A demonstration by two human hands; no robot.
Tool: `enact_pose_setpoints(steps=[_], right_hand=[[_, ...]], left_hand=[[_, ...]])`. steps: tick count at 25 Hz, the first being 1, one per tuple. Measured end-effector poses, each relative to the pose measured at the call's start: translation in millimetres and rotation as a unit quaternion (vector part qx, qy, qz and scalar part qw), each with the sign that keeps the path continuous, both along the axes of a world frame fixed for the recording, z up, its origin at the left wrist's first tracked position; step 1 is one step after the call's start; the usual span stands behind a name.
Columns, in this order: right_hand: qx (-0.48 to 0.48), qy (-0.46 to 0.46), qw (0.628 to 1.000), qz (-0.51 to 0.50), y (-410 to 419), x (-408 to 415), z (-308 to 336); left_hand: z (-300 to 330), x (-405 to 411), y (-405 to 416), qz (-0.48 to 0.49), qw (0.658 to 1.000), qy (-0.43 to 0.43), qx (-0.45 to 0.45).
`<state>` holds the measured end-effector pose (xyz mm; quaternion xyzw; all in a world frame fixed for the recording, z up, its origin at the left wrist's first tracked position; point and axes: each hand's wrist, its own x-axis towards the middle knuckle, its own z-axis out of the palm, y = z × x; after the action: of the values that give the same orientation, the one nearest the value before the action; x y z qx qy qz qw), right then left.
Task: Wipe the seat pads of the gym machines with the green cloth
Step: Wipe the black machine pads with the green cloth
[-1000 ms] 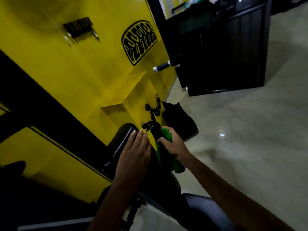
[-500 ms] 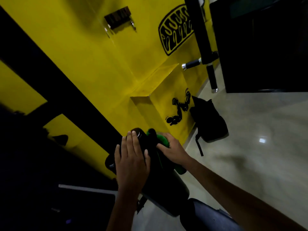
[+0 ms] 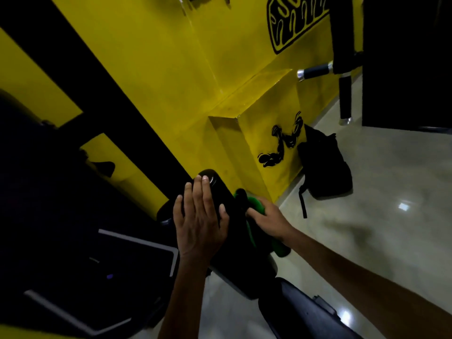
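A black seat pad (image 3: 234, 231) of a gym machine runs diagonally through the lower middle of the head view. My left hand (image 3: 199, 222) lies flat on its upper left part, fingers spread and pointing up the pad. My right hand (image 3: 267, 220) is shut on the green cloth (image 3: 256, 204) and presses it against the pad's right edge. More of the cloth hangs out below my wrist. The pad's lower end is dark and hard to make out.
A yellow wall (image 3: 186, 74) with black stripes and a boxed step stands just behind the pad. A black backpack (image 3: 322, 162) lies on the pale tiled floor (image 3: 381, 216) to the right. Black machine handles (image 3: 315, 70) project at the upper right. Dark machine frame fills the left.
The view has swung left and down, so wall and backpack shifted right. My right hand with the cloth slid a little along the pad's right edge. My left hand stays on the pad.
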<state>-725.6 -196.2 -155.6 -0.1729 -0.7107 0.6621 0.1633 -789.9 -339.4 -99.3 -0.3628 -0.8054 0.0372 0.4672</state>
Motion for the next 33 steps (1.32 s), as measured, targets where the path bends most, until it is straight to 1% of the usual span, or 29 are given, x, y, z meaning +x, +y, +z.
enact_pose_setpoints(steps=[2,6,8,9,10,12,13,14,18,19,20,23,25,26,28,29,30,31,33], right_hand=[[0.008,-0.001,1.000,-0.007,-1.2,3.1,-1.8],[0.001,0.074,0.997,-0.035,4.8,-23.8,34.4],[-0.004,0.096,0.995,-0.034,5.5,-29.7,34.3],[-0.011,0.090,0.995,-0.039,6.6,-25.5,25.7],[-0.003,0.065,0.997,-0.032,4.2,-18.5,14.0],[0.029,0.013,0.999,0.018,-1.4,-2.7,-6.2],[0.032,0.010,0.999,0.035,-0.5,0.5,-9.0],[0.033,0.020,0.999,0.035,2.6,-1.9,-3.5],[0.011,0.147,0.988,0.048,23.1,-38.5,35.4],[0.008,0.157,0.986,0.050,25.6,-43.6,29.6],[0.012,0.147,0.987,0.055,27.4,-43.8,13.3],[0.035,0.090,0.989,0.113,25.6,-22.4,-36.5],[0.045,0.092,0.987,0.122,30.5,-29.2,-37.8],[0.039,0.106,0.987,0.117,32.6,-38.5,-24.2],[0.029,0.183,0.977,0.102,37.9,-57.0,6.8],[0.034,0.229,0.966,0.110,39.5,-61.4,13.8],[0.043,0.255,0.959,0.115,40.0,-62.0,7.9],[0.054,0.255,0.958,0.122,39.1,-56.9,-7.2],[0.067,0.216,0.963,0.145,36.9,-38.7,-50.6]], left_hand=[[-1.3,-1.9,-1.2,0.000,1.000,0.008,-0.003],[-4.2,-3.8,-0.2,-0.001,1.000,0.005,0.005],[-7.5,-1.9,1.6,0.012,1.000,0.004,0.018],[-8.2,-0.1,6.1,0.006,1.000,0.004,0.024],[-9.7,1.7,6.6,0.006,0.999,-0.001,0.037],[-12.0,5.1,6.5,0.013,0.998,-0.006,0.057],[-13.2,5.8,7.7,0.015,0.998,-0.003,0.060],[-13.7,5.3,8.0,0.014,0.998,0.000,0.059],[-16.7,1.6,11.2,0.050,0.997,0.024,0.056],[-16.9,1.2,13.4,0.057,0.996,0.027,0.061],[-18.4,2.7,15.5,0.066,0.995,0.026,0.067],[-22.2,5.8,21.3,0.097,0.991,0.030,0.091],[-22.3,7.5,22.5,0.109,0.989,0.023,0.100],[-22.8,9.3,22.0,0.117,0.988,0.023,0.099],[-26.9,10.7,22.7,0.121,0.988,0.033,0.095],[-30.5,12.4,23.2,0.121,0.987,0.034,0.102],[-35.6,14.2,24.0,0.122,0.986,0.035,0.111],[-43.0,15.6,24.3,0.125,0.984,0.037,0.120],[-53.1,16.8,23.9,0.130,0.983,0.040,0.127]])
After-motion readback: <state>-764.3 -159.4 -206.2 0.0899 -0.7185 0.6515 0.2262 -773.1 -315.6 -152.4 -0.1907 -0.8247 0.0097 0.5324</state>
